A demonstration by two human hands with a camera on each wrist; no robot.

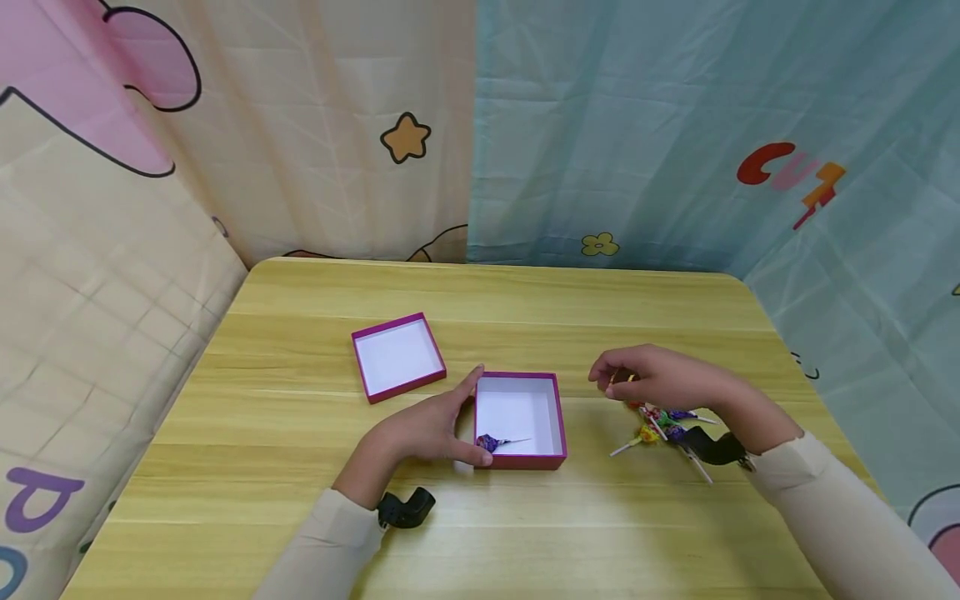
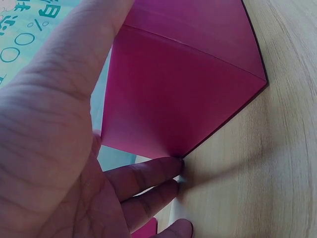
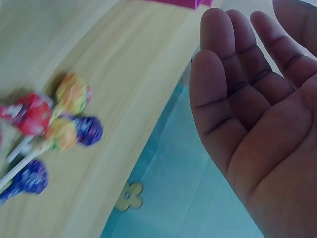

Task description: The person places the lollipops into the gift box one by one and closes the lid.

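A magenta box (image 1: 562, 421) with a white inside stands uncovered on the table. One lollipop (image 1: 489, 442) in a purple wrapper lies in its front left corner. My left hand (image 1: 423, 427) grips the box's left side, thumb at the front corner and index finger at the back one. In the left wrist view fingers touch the box's magenta wall (image 2: 173, 94). My right hand (image 1: 660, 375) hovers over a loose pile of lollipops (image 1: 651, 432). In the right wrist view its fingers bend slightly, and the visible palm holds nothing. Wrapped lollipops (image 3: 33, 114) lie beside that hand.
The box's lid (image 1: 397, 357), white inside up, lies behind and left of the box. Everything stands on a wood-grain table (image 1: 300, 317). Printed curtains (image 1: 600, 125) hang round its back and sides. Several lollipop sticks point out from the pile.
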